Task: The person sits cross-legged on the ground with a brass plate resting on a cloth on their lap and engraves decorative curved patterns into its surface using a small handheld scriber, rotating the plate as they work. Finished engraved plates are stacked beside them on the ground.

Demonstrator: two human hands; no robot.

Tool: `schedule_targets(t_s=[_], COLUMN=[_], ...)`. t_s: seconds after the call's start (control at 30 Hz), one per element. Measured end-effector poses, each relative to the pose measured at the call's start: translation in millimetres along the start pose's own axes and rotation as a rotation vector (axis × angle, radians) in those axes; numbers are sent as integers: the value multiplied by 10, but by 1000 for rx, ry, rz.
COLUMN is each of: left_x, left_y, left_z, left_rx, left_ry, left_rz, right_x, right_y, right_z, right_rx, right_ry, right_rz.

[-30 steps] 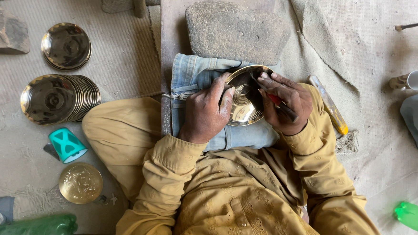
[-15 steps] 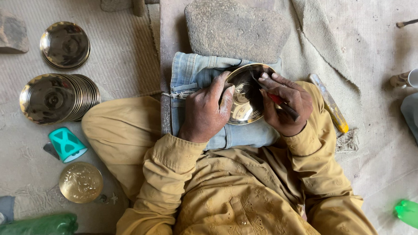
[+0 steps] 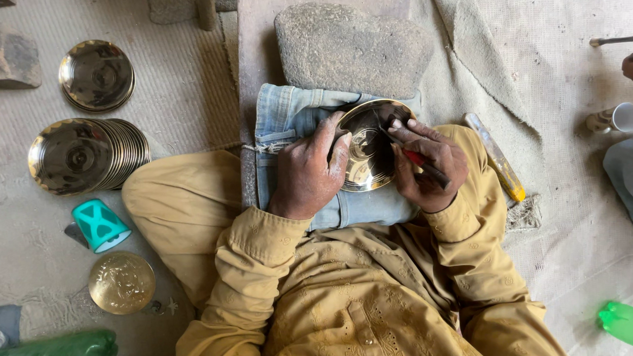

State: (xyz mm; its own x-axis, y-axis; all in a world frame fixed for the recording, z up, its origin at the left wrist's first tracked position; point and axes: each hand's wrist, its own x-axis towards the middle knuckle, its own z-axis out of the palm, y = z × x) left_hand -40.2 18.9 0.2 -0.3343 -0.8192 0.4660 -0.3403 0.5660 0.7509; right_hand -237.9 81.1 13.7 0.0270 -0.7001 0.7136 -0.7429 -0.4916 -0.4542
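Round brass plate (image 3: 370,148) on folded denim cloth (image 3: 292,121) in lap, surface shiny, mirror-like, pattern in centre. Left hand (image 3: 309,172) fingers curled over plate rim, holding it. Right hand (image 3: 428,163) fingers closed around red-handled tool (image 3: 418,158), tip on plate.

Your brass plate (image 3: 369,150) lies on folded denim (image 3: 292,121) in your lap, a flat stone (image 3: 353,46) just beyond it. Stacked plates (image 3: 84,154) sit left; a cup (image 3: 620,117) far right.

brass plate (image 3: 369,150), teal cup (image 3: 99,225), red-handled tool (image 3: 418,158)
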Motion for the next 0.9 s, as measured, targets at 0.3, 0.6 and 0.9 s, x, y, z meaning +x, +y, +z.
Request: schedule_targets(t_s=[0.3, 0.6, 0.9], left_x=[13, 69, 88], left_y=[-33, -9, 15], left_z=[26, -9, -42], left_rx=[4, -4, -55], left_ry=[-16, -27, 12], left_rz=[2, -19, -25], right_x=[-100, -265, -208], right_y=[72, 263, -132], right_z=[22, 51, -62], right_rx=[53, 402, -38], right_ry=[11, 601, 261], right_rz=[55, 213, 71])
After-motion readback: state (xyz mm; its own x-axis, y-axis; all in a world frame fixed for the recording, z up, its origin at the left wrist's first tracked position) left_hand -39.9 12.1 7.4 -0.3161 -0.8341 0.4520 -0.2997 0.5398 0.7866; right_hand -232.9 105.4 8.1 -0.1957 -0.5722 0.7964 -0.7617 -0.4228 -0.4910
